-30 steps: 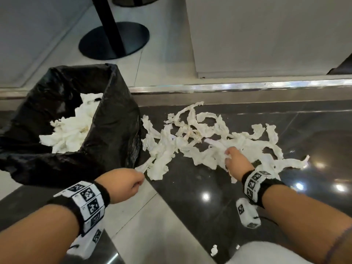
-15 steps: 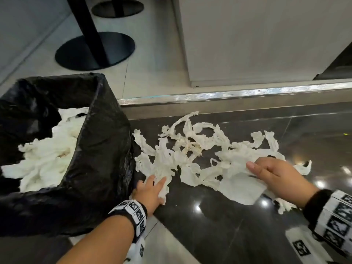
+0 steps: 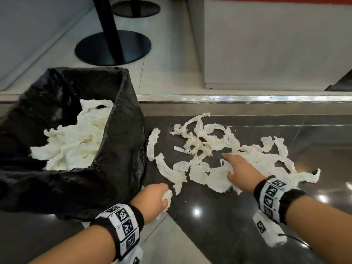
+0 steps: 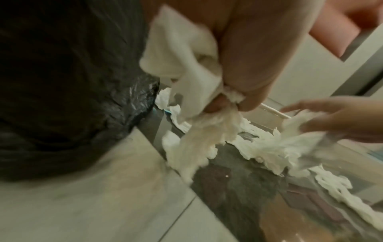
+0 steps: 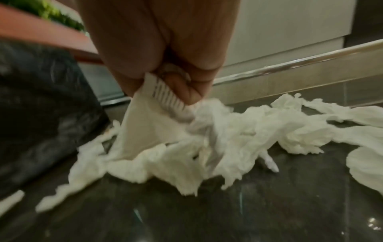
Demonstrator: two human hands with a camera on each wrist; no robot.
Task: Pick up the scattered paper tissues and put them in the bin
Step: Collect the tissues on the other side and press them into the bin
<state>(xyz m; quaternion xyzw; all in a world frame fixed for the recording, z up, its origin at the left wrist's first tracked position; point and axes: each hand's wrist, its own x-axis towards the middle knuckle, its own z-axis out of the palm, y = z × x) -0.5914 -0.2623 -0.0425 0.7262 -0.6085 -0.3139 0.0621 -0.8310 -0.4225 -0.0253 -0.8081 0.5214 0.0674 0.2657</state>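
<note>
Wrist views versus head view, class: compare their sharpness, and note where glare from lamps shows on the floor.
Head view: sharp, with bright lamp glare spots on the glossy dark floor near the left hand. Left wrist view: heavily motion-blurred, the gripped tissue soft, the bin bag smeared. Right wrist view: blurred too, the right hand and scattered tissues soft, small glints at lower right.

I'm looking down at a glossy dark stone floor [image 3: 219, 221] that mirrors the ceiling lights, with a strip of pale grey tile [image 3: 167, 242] let into it at the near left. Torn strips of crumpled white paper tissue [image 3: 213, 141] lie scattered across the dark part. A bin lined with a black plastic bag [image 3: 122, 149] stands on the floor just left of them. A brushed metal threshold strip [image 3: 238, 100] bounds the dark floor at the far side.
</note>
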